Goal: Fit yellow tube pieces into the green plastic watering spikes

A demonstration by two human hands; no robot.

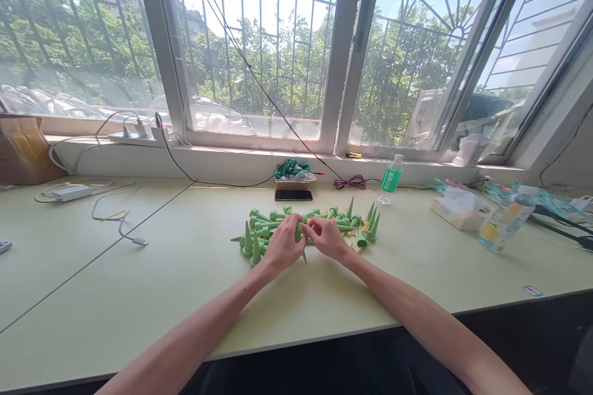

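My left hand (286,239) is closed around a green plastic plant-watering spike (304,257), whose pointed tip sticks out below the fingers. Close beside it, my right hand (327,237) pinches at the upper part of that spike; whatever lies between its fingertips is too small and hidden to make out. Around both hands is a pile of similar green spikes (256,252), some standing point up and others lying on their sides. Small yellow pieces (354,238) are scattered among the spikes on the right.
Behind the pile lie a black phone (293,195) and a small box (294,180) with green material. A green-labelled bottle (391,179) stands right of them. Further right are a tissue box (458,210) and another bottle (506,220). Cables (121,222) lie on the left of the table (185,284).
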